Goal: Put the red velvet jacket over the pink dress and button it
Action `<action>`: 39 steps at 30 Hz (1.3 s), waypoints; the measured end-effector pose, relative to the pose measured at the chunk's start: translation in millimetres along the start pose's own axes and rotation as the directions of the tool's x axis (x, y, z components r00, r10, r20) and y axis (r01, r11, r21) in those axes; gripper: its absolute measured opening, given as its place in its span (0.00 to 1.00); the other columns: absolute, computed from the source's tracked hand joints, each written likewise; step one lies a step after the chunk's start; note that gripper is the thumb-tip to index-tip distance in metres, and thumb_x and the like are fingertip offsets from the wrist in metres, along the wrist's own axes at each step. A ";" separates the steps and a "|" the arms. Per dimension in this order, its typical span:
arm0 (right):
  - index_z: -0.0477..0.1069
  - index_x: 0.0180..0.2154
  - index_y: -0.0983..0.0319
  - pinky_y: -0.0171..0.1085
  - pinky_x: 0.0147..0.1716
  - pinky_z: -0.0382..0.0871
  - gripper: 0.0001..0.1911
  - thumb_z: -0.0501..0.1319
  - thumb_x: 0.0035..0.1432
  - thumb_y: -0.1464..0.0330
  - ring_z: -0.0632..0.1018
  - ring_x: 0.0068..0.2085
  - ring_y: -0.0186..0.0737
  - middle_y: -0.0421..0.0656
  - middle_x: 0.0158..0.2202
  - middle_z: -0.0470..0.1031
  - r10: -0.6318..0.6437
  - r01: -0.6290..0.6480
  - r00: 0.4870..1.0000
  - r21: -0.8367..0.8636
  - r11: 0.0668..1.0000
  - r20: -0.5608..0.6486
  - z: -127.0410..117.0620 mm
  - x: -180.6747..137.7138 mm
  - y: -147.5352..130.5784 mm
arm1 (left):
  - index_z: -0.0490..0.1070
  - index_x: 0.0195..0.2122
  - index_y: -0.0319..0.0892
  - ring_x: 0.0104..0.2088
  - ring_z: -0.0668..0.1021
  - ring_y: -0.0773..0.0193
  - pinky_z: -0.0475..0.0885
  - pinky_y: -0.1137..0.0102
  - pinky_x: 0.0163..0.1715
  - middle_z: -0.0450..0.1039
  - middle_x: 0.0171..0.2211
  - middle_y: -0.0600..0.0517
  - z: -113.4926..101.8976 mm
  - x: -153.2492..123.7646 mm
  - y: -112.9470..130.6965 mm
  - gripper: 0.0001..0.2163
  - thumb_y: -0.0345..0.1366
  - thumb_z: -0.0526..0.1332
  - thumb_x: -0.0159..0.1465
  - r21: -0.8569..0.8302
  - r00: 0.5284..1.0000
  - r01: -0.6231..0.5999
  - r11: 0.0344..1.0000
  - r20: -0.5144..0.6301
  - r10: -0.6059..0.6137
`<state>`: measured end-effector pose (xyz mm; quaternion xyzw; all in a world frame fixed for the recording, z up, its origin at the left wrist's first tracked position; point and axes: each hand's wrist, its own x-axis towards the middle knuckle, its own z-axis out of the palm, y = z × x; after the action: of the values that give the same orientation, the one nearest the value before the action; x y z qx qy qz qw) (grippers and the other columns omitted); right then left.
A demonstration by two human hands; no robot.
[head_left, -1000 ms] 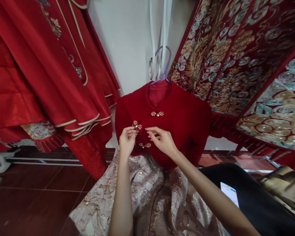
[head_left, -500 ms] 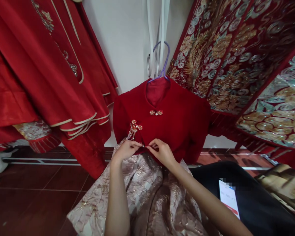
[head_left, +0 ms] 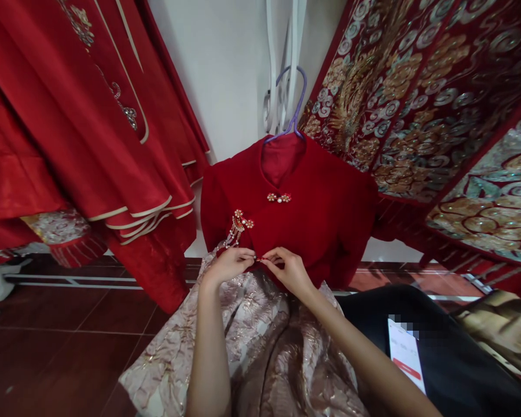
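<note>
Red jacket before me: left hand and right hand, nearly closed, pinch a clasp (mostly hidden) at its lower edge.

Red jacket (top clasp fastened) hangs upright.

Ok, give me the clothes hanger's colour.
The clothes hanger is purple, seen best in the head view, above the red jacket.
</note>
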<state>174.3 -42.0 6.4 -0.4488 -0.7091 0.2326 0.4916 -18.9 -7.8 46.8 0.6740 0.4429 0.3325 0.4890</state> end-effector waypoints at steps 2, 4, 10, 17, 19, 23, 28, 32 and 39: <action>0.76 0.37 0.60 0.36 0.36 0.77 0.06 0.62 0.60 0.66 0.79 0.34 0.37 0.43 0.34 0.77 -0.007 0.007 1.000 -0.005 1.000 0.000 -0.6 -0.2 -2.0 | 0.80 0.32 0.41 0.33 0.82 0.61 0.75 0.70 0.36 0.82 0.33 0.47 1.9 1.8 -1.5 0.08 0.30 0.64 0.51 0.001 1.000 0.009 1.000 -0.006 -0.009; 0.77 0.38 0.59 0.37 0.37 0.77 0.06 0.61 0.60 0.66 0.79 0.34 0.37 0.43 0.35 0.77 -0.016 0.016 1.000 -0.004 1.000 -0.007 0.2 0.1 -3.4 | 0.80 0.30 0.41 0.33 0.82 0.62 0.76 0.70 0.36 0.81 0.32 0.47 1.9 2.8 -2.7 0.07 0.30 0.64 0.50 -0.021 1.000 0.012 1.000 -0.023 -0.012; 0.78 0.38 0.59 0.37 0.38 0.77 0.07 0.61 0.61 0.66 0.80 0.34 0.38 0.43 0.35 0.78 -0.026 0.027 0.996 0.010 1.000 -0.082 10.6 5.1 -7.0 | 0.79 0.26 0.40 0.27 0.81 0.61 0.76 0.70 0.30 0.80 0.25 0.49 -0.7 3.5 -7.4 0.05 0.31 0.69 0.46 -0.101 0.996 -0.021 0.995 -0.084 0.012; 0.77 0.41 0.59 0.37 0.41 0.75 0.08 0.59 0.62 0.68 0.78 0.37 0.38 0.44 0.37 0.77 -0.076 0.073 0.992 -0.039 0.997 -0.104 17.5 7.4 -13.0 | 0.77 0.24 0.41 0.25 0.81 0.62 0.75 0.72 0.28 0.80 0.24 0.50 3.4 5.7 -8.7 0.06 0.32 0.71 0.45 -0.087 0.985 0.017 0.996 -0.169 -0.032; 0.76 0.41 0.59 0.38 0.42 0.74 0.08 0.59 0.62 0.68 0.78 0.38 0.39 0.44 0.38 0.77 -0.086 0.080 0.991 -0.068 0.995 -0.100 18.0 7.3 -12.7 | 0.76 0.23 0.42 0.25 0.81 0.62 0.75 0.72 0.27 0.80 0.24 0.50 5.0 5.6 -5.8 0.04 0.31 0.70 0.45 -0.065 0.980 0.028 0.997 -0.194 -0.040; 0.76 0.41 0.60 0.39 0.44 0.73 0.09 0.58 0.63 0.68 0.77 0.40 0.40 0.45 0.37 0.76 -0.082 0.067 0.989 -0.120 0.991 -0.123 21.3 8.1 -10.1 | 0.77 0.22 0.43 0.26 0.81 0.60 0.75 0.70 0.28 0.79 0.23 0.50 7.1 6.4 -3.1 0.03 0.29 0.68 0.46 -0.038 0.978 0.018 0.999 -0.206 -0.025; 0.76 0.41 0.60 0.40 0.46 0.73 0.09 0.57 0.63 0.68 0.78 0.41 0.41 0.45 0.38 0.77 -0.088 0.071 0.986 -0.118 0.991 -0.145 26.1 12.3 -8.5 | 0.79 0.25 0.42 0.28 0.81 0.60 0.75 0.69 0.32 0.80 0.24 0.50 4.8 6.8 -7.7 0.03 0.32 0.66 0.48 0.011 0.973 -0.009 1.000 -0.229 0.012; 0.77 0.44 0.60 0.37 0.42 0.77 0.11 0.59 0.63 0.66 0.80 0.39 0.37 0.45 0.41 0.77 -0.025 0.027 0.998 0.028 0.999 -0.055 13.7 8.1 -14.0 | 0.78 0.34 0.39 0.31 0.81 0.59 0.75 0.68 0.32 0.81 0.30 0.47 -7.4 -0.4 -5.0 0.11 0.37 0.67 0.50 0.010 0.984 0.033 0.999 -0.176 -0.031; 0.76 0.44 0.58 0.36 0.39 0.77 0.11 0.58 0.63 0.64 0.79 0.40 0.38 0.44 0.42 0.77 0.103 -0.103 0.995 -0.020 0.995 0.000 -42.7 -32.2 -28.5 | 0.76 0.31 0.41 0.34 0.80 0.60 0.74 0.67 0.38 0.80 0.32 0.48 -35.1 -23.3 10.7 0.07 0.37 0.65 0.54 0.230 0.913 -0.027 0.973 -0.391 0.117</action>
<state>205.0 -88.5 30.1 -0.4894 -0.6876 0.2508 0.4741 -55.9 -17.9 67.2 0.6571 0.5426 0.4306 0.2974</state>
